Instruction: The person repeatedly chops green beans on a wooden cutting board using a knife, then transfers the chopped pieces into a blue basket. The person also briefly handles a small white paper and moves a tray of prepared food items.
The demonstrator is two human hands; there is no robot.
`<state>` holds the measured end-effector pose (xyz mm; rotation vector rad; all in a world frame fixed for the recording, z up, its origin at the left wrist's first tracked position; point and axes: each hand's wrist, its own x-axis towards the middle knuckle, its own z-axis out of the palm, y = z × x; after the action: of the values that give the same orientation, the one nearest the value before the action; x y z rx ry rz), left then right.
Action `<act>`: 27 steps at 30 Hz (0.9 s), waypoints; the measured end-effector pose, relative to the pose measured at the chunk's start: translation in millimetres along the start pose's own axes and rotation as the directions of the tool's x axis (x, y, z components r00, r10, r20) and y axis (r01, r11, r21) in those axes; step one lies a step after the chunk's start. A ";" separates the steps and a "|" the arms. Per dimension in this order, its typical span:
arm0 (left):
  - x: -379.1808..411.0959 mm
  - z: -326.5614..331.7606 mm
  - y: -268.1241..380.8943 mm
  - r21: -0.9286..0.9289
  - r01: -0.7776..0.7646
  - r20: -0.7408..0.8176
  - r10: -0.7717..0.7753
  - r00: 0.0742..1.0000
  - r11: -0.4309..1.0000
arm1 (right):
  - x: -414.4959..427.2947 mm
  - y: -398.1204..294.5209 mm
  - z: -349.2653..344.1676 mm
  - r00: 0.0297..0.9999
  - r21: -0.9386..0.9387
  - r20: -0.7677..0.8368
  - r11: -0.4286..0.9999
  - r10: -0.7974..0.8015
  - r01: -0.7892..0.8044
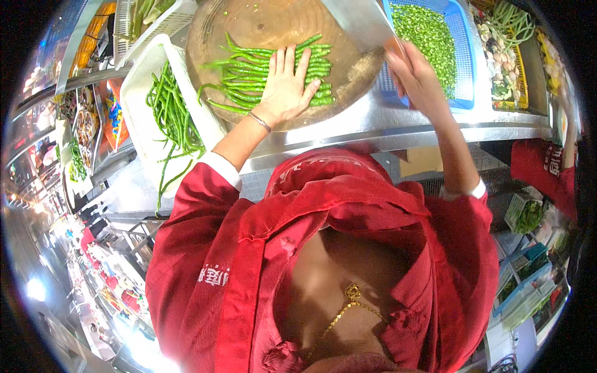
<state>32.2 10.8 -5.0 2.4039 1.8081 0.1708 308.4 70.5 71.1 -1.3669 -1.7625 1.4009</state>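
Note:
A row of long green chili peppers (240, 84) lies side by side on a round wooden chopping block (266, 21). Flat on top of them rests my left hand (287, 88), its fingers spread. The pepper ends line up on the right, past my fingers, and part of the row is hidden beneath the palm. My right hand (415, 77) grips the handle of a cleaver (364, 23). Its broad blade hangs over the block's far right side, apart from the peppers and partly cut off by the picture's top edge.
Left of the block, a white plastic bin (135, 100) holds whole green peppers (172, 112), some hanging over its near end. A blue basket (468, 70) of chopped green pieces (422, 32) stands on the right. The steel counter's edge (396, 135) runs before me. Another person's red sleeve (536, 163) shows far right.

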 end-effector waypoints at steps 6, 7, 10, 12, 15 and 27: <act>-2.0 -0.1 2.0 -0.045 -0.016 0.028 0.017 0.999 0.999 | -41.4 37.7 39.3 0.920 0.457 0.092 0.805 0.381 -0.379; -1.6 -0.4 1.6 -0.036 -0.013 0.030 0.014 0.999 0.999 | -39.9 43.9 44.7 0.930 0.459 0.053 0.819 0.363 -0.346; -1.9 -1.1 2.3 -0.025 -0.003 0.047 0.005 0.999 1.000 | -34.4 53.0 53.2 0.934 0.450 0.046 0.828 0.354 -0.336; -2.1 -1.2 2.5 -0.025 -0.012 0.040 0.013 0.999 1.000 | -32.3 52.3 53.8 0.923 0.408 0.026 0.839 0.383 -0.360; -2.0 -0.9 2.3 -0.025 -0.019 0.038 0.020 0.999 1.000 | -33.6 47.1 52.5 0.925 0.373 0.055 0.852 0.375 -0.367; -1.5 0.1 1.0 -0.016 -0.034 0.028 0.034 0.999 0.999 | -39.0 69.0 29.4 0.878 0.342 0.212 0.809 0.429 -0.478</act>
<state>32.8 9.1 -5.0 2.4155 1.7484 0.1533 325.2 20.4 5.0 -1.5604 -1.1605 2.0049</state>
